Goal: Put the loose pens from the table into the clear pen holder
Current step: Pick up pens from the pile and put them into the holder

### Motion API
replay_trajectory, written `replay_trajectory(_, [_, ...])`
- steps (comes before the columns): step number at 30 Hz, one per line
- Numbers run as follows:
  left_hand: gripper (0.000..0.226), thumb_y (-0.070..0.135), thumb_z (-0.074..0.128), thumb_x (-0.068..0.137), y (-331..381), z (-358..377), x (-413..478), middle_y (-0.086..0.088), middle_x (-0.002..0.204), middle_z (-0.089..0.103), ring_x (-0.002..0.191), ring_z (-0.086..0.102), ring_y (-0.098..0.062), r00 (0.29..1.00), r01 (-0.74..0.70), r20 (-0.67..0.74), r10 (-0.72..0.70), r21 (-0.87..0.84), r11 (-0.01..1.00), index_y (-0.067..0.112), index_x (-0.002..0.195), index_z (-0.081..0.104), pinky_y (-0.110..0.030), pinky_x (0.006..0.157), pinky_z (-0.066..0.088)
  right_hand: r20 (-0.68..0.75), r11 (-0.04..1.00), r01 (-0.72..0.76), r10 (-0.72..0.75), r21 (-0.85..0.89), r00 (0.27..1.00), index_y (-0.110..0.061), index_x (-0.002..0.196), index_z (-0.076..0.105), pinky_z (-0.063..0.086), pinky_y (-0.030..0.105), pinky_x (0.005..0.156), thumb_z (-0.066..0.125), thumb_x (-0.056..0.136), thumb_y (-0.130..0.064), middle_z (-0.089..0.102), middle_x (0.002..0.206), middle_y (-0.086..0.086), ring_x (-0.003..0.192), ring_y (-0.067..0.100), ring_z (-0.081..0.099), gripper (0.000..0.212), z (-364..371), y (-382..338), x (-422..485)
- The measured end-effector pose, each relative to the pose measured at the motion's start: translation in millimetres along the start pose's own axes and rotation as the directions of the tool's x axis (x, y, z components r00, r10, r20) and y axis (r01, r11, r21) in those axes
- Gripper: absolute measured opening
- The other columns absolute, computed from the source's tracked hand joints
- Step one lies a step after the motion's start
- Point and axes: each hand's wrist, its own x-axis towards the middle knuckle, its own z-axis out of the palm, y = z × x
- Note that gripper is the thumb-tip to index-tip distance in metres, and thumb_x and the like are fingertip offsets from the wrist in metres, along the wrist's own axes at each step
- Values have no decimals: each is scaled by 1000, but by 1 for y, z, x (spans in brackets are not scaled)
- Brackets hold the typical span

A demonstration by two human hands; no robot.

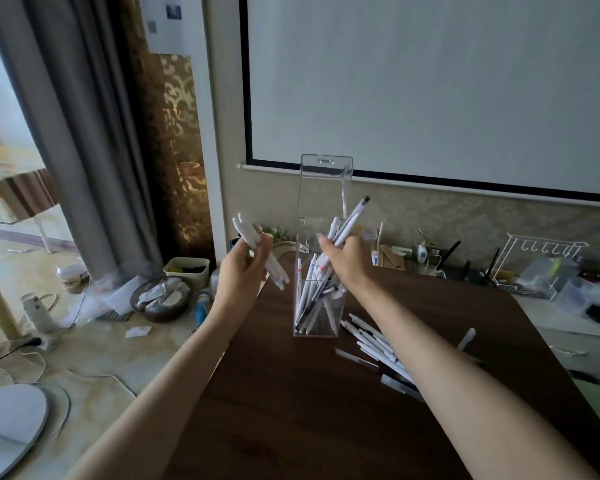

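The clear pen holder (pixel 336 318) stands on the dark wooden table (pixel 291 393), its hinged lid (pixel 326 181) raised upright. Several white pens lean inside it. My right hand (pixel 345 256) hovers right above the holder's mouth, closed around a bunch of white pens (pixel 349 220) that point up and to the right. My left hand (pixel 245 268), left of the holder and at about the same height, grips a smaller bunch of white pens (pixel 253 242). Several loose pens (pixel 374 341) lie on the table to the right of the holder, partly hidden under my right forearm.
A white wire rack (pixel 534 265), bottles and clutter line the table's far right side. Left of the table, on the floor, sit a dark bowl with wrappers (pixel 161 299), a pale bin (pixel 187 268), cables and a round mirror (pixel 7 424). A projector screen (pixel 430 81) hangs behind.
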Motion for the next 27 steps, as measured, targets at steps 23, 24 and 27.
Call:
replay_trajectory(23, [85, 36, 73, 74, -6, 84, 26, -22, 133, 27, 115, 41, -36, 999, -23, 44, 0, 522, 852, 15, 139, 22, -45, 97, 41, 258, 974, -204, 174, 94, 950, -16, 100, 58, 46, 25, 65, 58, 87, -12, 62, 95, 1, 78, 12, 59, 14, -71, 56, -35])
replay_trajectory(24, [88, 38, 69, 77, -10, 84, 20, -22, 136, 22, 120, 36, -37, 998, -4, 54, -23, 454, 891, 18, 143, 15, -46, 101, 37, 220, 976, -203, 180, 85, 959, -16, 102, 58, 46, 21, 65, 58, 87, -12, 62, 98, 1, 79, 11, 59, 15, -74, 61, -38])
replay_trajectory(27, [100, 36, 68, 79, -28, 87, 1, -21, 147, 10, 135, 24, -37, 986, 74, 127, -107, 245, 967, 23, 147, -3, -46, 110, 26, 69, 983, -183, 184, -14, 981, -12, 108, 58, 44, 10, 53, 56, 88, -11, 58, 103, 1, 82, 5, 55, 20, -86, 83, -54])
